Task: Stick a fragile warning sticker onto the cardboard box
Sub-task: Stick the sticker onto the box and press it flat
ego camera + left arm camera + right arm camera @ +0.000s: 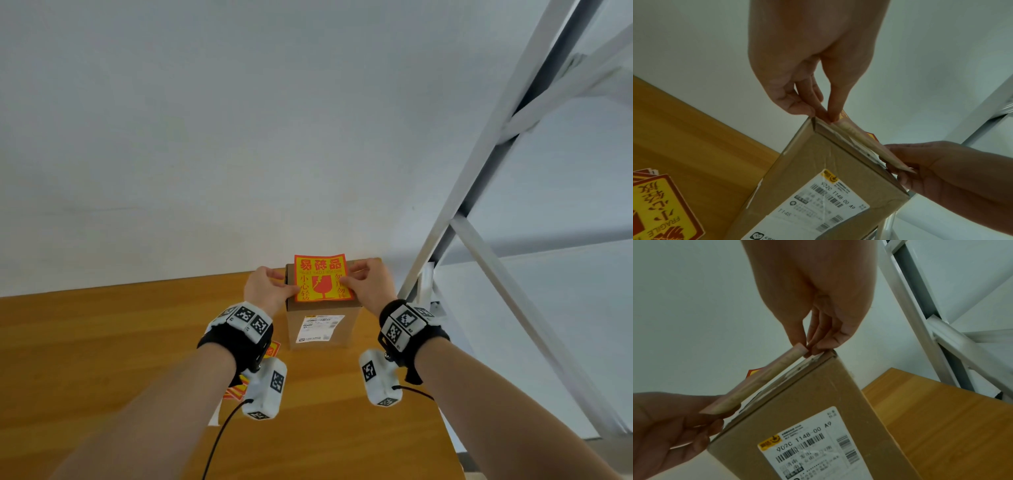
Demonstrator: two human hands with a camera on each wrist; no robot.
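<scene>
A brown cardboard box (322, 329) with a white shipping label (318, 328) stands upright near the far edge of the wooden table (102, 342). A yellow-and-red fragile sticker (322, 278) hovers just over the box top, its far edge raised. My left hand (270, 287) pinches its left edge and my right hand (366, 284) pinches its right edge. In the left wrist view the sticker (857, 138) sits slightly above the box (828, 178) rim, pinched by my left hand (828, 116). The right wrist view shows my right hand (807, 348) gripping the sticker (760, 382) over the box (818, 402).
Several spare fragile stickers (657, 206) lie on the table left of the box, partly hidden under my left wrist in the head view. A white wall (239, 137) rises right behind the table. A grey metal frame (496, 154) slants up at the right.
</scene>
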